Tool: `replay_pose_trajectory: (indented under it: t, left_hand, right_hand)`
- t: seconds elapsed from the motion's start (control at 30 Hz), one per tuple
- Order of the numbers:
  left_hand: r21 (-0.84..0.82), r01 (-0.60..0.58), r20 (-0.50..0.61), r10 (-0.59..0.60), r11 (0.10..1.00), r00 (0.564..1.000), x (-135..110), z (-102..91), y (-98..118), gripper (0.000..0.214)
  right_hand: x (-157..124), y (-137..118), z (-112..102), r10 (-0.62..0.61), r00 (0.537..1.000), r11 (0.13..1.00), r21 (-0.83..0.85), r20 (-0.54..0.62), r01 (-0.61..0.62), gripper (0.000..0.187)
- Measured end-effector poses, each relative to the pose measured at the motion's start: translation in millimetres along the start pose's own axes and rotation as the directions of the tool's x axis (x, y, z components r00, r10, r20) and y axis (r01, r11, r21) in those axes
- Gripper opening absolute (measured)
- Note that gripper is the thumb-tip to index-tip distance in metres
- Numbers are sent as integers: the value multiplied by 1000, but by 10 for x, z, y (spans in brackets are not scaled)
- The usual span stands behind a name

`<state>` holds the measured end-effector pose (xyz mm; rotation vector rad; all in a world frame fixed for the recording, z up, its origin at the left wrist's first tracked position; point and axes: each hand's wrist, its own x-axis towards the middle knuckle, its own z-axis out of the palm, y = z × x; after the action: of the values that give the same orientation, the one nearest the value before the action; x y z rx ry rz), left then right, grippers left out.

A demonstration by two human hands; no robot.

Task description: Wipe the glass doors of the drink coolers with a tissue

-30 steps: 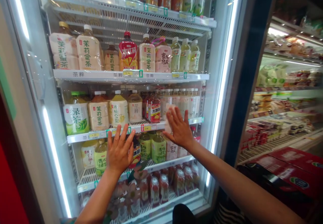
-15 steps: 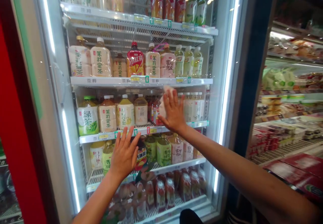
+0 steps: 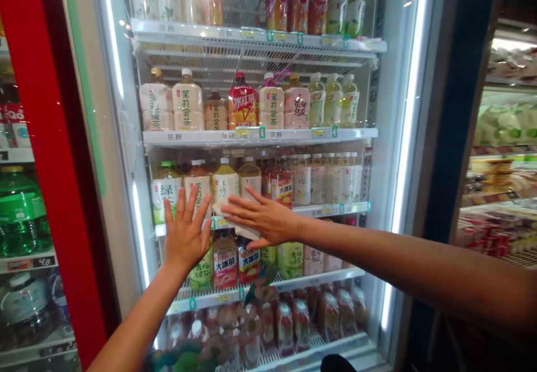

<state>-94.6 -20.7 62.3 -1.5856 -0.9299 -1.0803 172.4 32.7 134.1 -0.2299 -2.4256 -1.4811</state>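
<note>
A lit drinks fridge with a glass door (image 3: 260,148) stands in front of me. My left hand (image 3: 184,232) is spread flat against the glass, over the left part of the shelves, and holds nothing. My right hand (image 3: 264,221) reaches across from the right with its fingers stretched to the left. Under its palm a white cloth or tissue (image 3: 247,232) is pressed to the glass, mostly hidden by the hand. Behind the glass near my hands are tea bottles, among them a yellow-capped bottle (image 3: 224,179) and a green-capped bottle (image 3: 165,184).
White shelves (image 3: 260,135) carry rows of bottles behind the door. Bright light strips (image 3: 405,137) run down both sides. Left of a red panel (image 3: 46,165) are green bottles (image 3: 20,210). At the right, open shelves hold packaged food (image 3: 499,165). Reflections show on the lower glass.
My right hand has swept left and down across the glass with the white cloth, now close to my left hand. My left hand has shifted left. The view has turned slightly left.
</note>
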Motion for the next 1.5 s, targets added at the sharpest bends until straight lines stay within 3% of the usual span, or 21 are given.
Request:
replay_pose_trajectory:
  t: [0.1, 0.17, 0.27, 0.37, 0.43, 0.47, 0.53, 0.6, 0.63, 0.67, 0.77, 0.87, 0.9, 0.97, 1.07, 1.1, 1.2, 1.27, 1.33, 1.43, 1.5]
  left_hand:
    - [-1, -2, 0, 2, 1000, 1000, -14, 10, -2, 73]
    - [0, 0, -2, 0, 1000, 1000, -14, 16, -7, 75]
    - [2, 1, -2, -1, 1000, 1000, -9, 21, -9, 76]
    - [3, -2, 1, 2, 1000, 1000, -8, 13, -7, 76]
    - [2, -7, 7, 6, 1000, 1000, -9, 5, -11, 76]
    - [2, -6, 12, 6, 1000, 1000, -10, 1, -13, 77]
    - [2, -2, 16, 2, 1000, 1000, -9, -4, -16, 77]
    - [6, -3, 12, 3, 1000, 1000, -6, -7, -15, 78]
    - [7, -5, 8, 5, 1000, 1000, -5, -9, -13, 78]
    - [8, -6, 6, 6, 1000, 1000, -3, -12, -10, 78]
    - [5, 3, 25, -3, 1000, 1000, -2, -30, -1, 78]
    - [-2, 13, 46, -13, 1000, 999, -4, -42, -5, 78]
    - [-6, 14, 45, -14, 1000, 999, -3, -40, -11, 78]
    - [-10, 14, 33, -13, 1000, 999, 2, -29, -25, 78]
    - [-11, 8, 22, -8, 1000, 1000, 12, -12, -16, 79]
    - [-11, 16, 23, -16, 1000, 1000, 8, -13, 8, 79]
    - [-12, 51, 36, -50, 999, 998, -62, -47, 164, 81]
    - [-17, 45, 80, -43, 999, 996, -167, -72, 327, 81]
    - [-34, 12, 137, -7, 999, 991, -296, -71, 509, 79]
    - [-79, -20, 179, 34, 997, 983, -442, 5, 774, 75]
    - [-109, -24, 174, 43, 994, 984, -472, 92, 935, 74]
  right_hand:
    - [-50, 105, -15, -75, 997, 997, 8, 25, 75, 87]
    - [-22, 332, -67, 239, 969, 970, -17, -64, -241, 90]
    - [30, 439, -84, 567, 800, 815, -9, -197, -579, 96]
    - [-25, 128, 12, 184, 977, 981, -37, -107, -189, 90]
    - [-94, -46, 77, -163, 987, 986, -27, -15, 162, 79]
    - [-117, -60, 92, -201, 980, 979, -24, -2, 201, 77]
    - [-119, 48, 83, 44, 997, 998, -34, -69, -47, 79]
    - [-78, 200, 56, 486, 847, 867, -2, -216, -498, 84]
    - [-59, 229, 54, 607, 747, 780, 29, -272, -625, 87]
    - [-53, 208, 67, 636, 713, 754, 41, -296, -655, 90]
    - [-162, -88, 184, 226, 950, 968, -58, -214, -244, 95]
    - [-395, -274, 277, -190, 978, 975, -137, -92, 176, 88]
    - [-465, -240, 275, -155, 984, 979, -144, -89, 141, 85]
    - [-565, -85, 239, 179, 973, 973, -117, -143, -196, 81]
    - [-649, -19, 215, 679, 697, 718, 13, -230, -696, 87]
    - [-686, -106, 237, 688, 692, 716, 46, -219, -697, 90]
    - [-892, -557, 373, 275, 956, 959, 103, -105, -265, 90]
    - [-1081, -776, 472, 127, 988, 986, 121, -82, -117, 83]
    - [-1240, -822, 539, 308, 945, 949, 107, -110, -297, 83]
    - [-1319, -788, 586, 660, 726, 749, 93, -194, -656, 88]
    - [-1297, -859, 610, 664, 711, 742, 93, -232, -663, 88]
